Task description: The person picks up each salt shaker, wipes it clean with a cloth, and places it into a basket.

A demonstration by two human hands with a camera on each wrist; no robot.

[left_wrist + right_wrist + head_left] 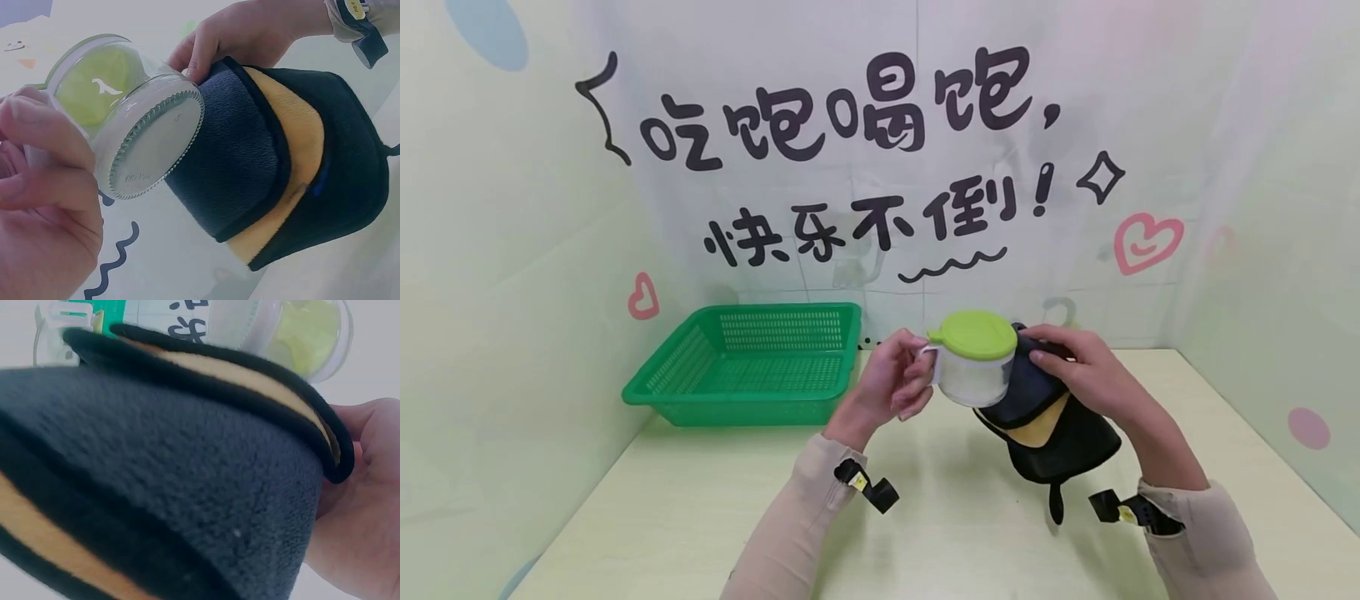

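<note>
My left hand grips the white handle of a clear glass seasoning jar with a lime-green lid, held up above the table. In the left wrist view the jar shows its ridged glass base, tilted toward the camera. Beside it, my right hand pinches the upper edge of a layered towel in dark blue, yellow and black. The towel hangs with a small loop at its lower end, close against the jar's right side. In the right wrist view the towel covers much of the frame.
A green plastic basket stands on the pale table at the back left. Behind the table hangs a printed white backdrop with dark lettering. Pale side walls enclose the table.
</note>
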